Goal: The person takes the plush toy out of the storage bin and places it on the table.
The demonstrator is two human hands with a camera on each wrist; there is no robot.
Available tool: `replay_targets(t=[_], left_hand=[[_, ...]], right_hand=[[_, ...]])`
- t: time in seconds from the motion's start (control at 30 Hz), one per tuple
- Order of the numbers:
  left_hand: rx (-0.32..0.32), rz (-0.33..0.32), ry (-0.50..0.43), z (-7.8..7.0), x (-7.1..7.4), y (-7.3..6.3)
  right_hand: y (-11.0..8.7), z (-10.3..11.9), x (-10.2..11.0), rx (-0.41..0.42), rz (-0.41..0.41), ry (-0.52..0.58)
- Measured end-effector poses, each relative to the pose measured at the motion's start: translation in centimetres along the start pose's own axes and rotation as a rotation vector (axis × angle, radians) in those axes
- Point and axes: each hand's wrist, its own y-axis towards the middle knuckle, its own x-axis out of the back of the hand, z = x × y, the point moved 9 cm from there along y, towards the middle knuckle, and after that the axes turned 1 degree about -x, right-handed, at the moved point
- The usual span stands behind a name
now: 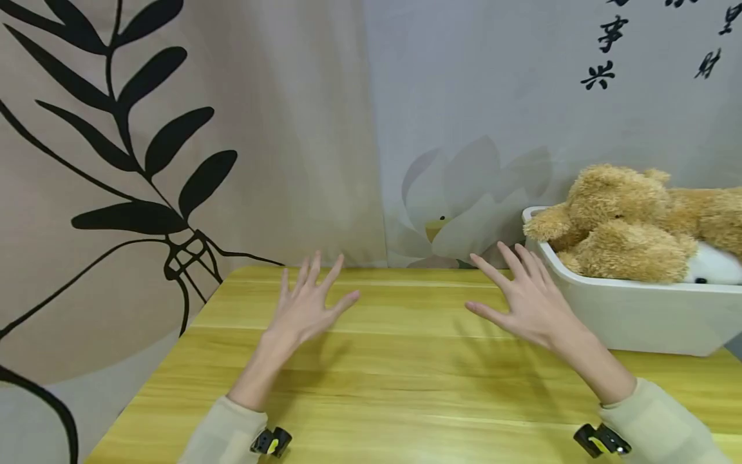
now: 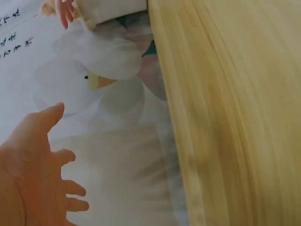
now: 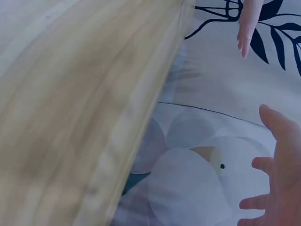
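Observation:
My left hand (image 1: 306,307) hovers over the left half of the wooden table (image 1: 400,380), fingers spread toward the far edge and holding nothing. Opposite it, my right hand (image 1: 529,301) is likewise spread and bare, close to the left side of a white bin (image 1: 649,319). In that bin lie fluffy tan plush toys (image 1: 623,219) and a white plush piece (image 1: 715,265). Shadows of both hands fall on the wood. The left wrist view shows the left palm (image 2: 28,174) and spread fingers; the right wrist view shows the right fingers (image 3: 256,202) apart.
Behind the table hangs a pale cloth (image 1: 301,129) printed with dark leaves (image 1: 165,138), a grey flower and black characters. The bin stands at the table's back right. Each sleeve carries a small black device, such as the left strap camera (image 1: 271,442).

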Motion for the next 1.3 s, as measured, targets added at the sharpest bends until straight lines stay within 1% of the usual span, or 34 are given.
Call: replay_targets(t=[0.27, 0.43, 0.6, 0.8, 1.0, 1.13, 1.3], left_hand=[[-0.029, -0.029, -0.051, -1.9, 0.8, 0.5], [-0.041, -0.043, -0.090, -2.8, 1.0, 0.8], [-0.051, -0.059, -0.132, -3.7, 1.0, 1.1], [-0.085, -0.091, -0.179, -5.2, 1.3, 1.7], [-0.101, -0.113, -0.271, -6.9, 1.5, 2.1], [-0.117, -0.124, -0.311, -8.0, 1.3, 2.4], [-0.135, -0.123, -0.371, -9.4, 1.1, 2.8]], right_hand=[[0.1, 0.4, 2.7, 0.009, -0.056, 0.004], [0.2, 0.2, 4.3, 0.008, -0.070, 0.047], [0.0, -0.2, 6.5, 0.036, -0.140, 0.101], [-0.8, -1.0, 8.7, 0.054, -0.225, 0.142], [-1.8, -2.0, 10.3, 0.093, -0.300, 0.204], [-2.6, -2.9, 11.1, 0.085, -0.331, 0.232], [-3.9, -4.4, 11.9, 0.057, -0.373, 0.233]])
